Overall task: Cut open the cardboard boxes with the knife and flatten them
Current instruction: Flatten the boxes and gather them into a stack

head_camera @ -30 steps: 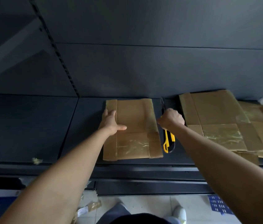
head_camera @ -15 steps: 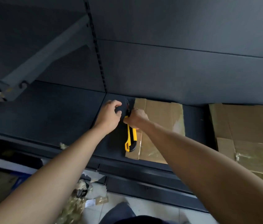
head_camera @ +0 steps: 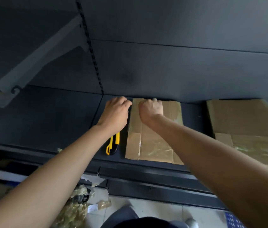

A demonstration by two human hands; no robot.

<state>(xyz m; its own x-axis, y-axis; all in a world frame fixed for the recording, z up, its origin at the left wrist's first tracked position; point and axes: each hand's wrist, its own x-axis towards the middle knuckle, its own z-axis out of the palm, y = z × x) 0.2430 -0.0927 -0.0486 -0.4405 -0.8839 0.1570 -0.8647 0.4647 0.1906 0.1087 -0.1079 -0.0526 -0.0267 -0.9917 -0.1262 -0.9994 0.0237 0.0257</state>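
Note:
A flattened cardboard box (head_camera: 154, 145) with shiny tape lies on the dark shelf (head_camera: 47, 116). My right hand (head_camera: 150, 109) rests on its far end, with the fingers curled over the far edge. A yellow and black utility knife (head_camera: 112, 144) lies on the shelf just left of the box, handle towards me. My left hand (head_camera: 115, 112) is palm down over the knife's front end, fingertips by the box's far left corner. The blade is hidden, and I cannot tell whether this hand grips the knife.
More flattened cardboard (head_camera: 245, 122) is stacked on the shelf to the right. A shelf bracket (head_camera: 36, 56) slants down at the upper left. Crumpled tape scraps (head_camera: 77, 204) lie on the floor below the shelf's front edge (head_camera: 146, 176), near my feet.
My right hand has let go of the knife and moved onto the box's far end. The knife now lies left of the box under my left hand. The view shifted slightly.

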